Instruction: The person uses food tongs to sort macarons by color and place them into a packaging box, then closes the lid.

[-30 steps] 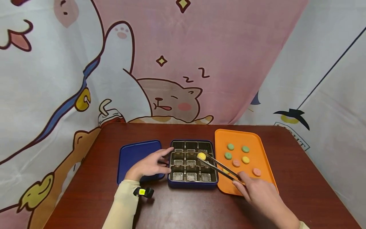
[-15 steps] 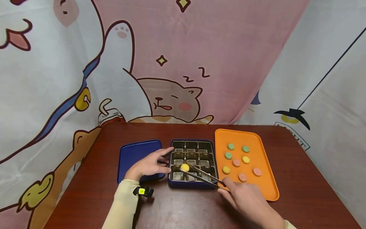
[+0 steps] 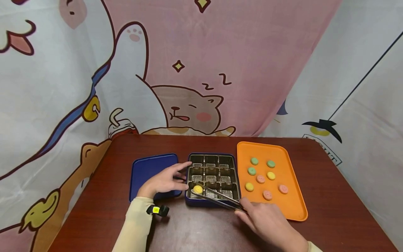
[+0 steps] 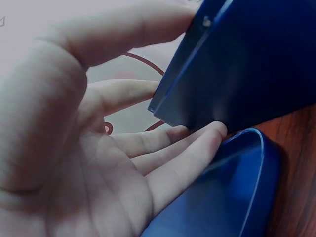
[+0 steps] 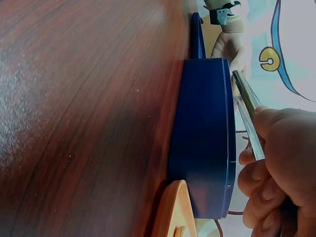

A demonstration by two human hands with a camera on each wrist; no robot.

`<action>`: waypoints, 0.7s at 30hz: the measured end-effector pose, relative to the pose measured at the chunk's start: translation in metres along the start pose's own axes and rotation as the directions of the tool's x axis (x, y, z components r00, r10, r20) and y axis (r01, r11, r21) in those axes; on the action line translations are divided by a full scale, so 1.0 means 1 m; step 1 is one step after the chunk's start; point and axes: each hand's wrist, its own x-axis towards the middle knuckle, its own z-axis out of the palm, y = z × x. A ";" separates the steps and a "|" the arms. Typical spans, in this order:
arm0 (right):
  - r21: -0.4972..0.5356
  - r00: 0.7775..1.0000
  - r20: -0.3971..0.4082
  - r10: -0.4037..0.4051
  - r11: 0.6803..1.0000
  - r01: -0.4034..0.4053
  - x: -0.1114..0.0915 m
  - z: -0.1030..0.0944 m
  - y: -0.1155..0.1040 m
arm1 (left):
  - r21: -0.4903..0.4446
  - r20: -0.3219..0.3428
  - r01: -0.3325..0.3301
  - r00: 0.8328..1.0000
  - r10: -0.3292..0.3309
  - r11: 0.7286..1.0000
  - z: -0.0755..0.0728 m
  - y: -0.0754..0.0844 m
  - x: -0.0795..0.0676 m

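Observation:
My right hand (image 3: pixel 267 222) grips a pair of metal tongs (image 3: pixel 220 202). Their tips hold a yellow macaron (image 3: pixel 197 189) in the near left compartment of a blue box (image 3: pixel 212 203) with a dark divided insert. In the right wrist view the tongs (image 5: pixel 250 106) reach over the box's rim. My left hand (image 3: pixel 163 180) rests its thumb and fingertips against the box's left side. The left wrist view shows those fingers fairly straight on the blue wall (image 4: pixel 237 64), with no grip around it.
An orange tray (image 3: pixel 292 210) stands right of the box, bearing green macarons (image 3: pixel 254 161), pink macarons (image 3: pixel 283 189) and yellow macarons (image 3: pixel 270 176). A blue lid (image 3: pixel 148 171) lies to the left, partly beneath my left hand. A printed cloth hangs behind the table.
My right hand has carried the yellow macaron in the tongs leftward and nearer, from the box's middle right over to the near left compartment, and lower. My left hand has stayed put.

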 end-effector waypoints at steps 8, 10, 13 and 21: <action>0.024 0.996 0.063 0.057 0.998 -0.059 -0.001 -0.002 -0.002 | -0.006 -0.003 -0.006 1.000 0.006 1.000 0.000 -0.001 0.000; 0.025 0.994 0.072 0.076 0.997 -0.078 -0.001 -0.003 -0.002 | -0.006 -0.001 -0.004 1.000 0.004 1.000 0.000 -0.001 0.000; 0.021 0.992 0.075 0.101 0.994 -0.103 -0.002 -0.006 -0.001 | -0.011 -0.001 0.000 1.000 0.000 1.000 0.001 -0.001 0.000; 0.017 0.982 0.007 0.188 0.982 -0.188 -0.007 -0.013 0.011 | -0.017 -0.009 0.008 1.000 -0.008 1.000 0.001 -0.001 -0.001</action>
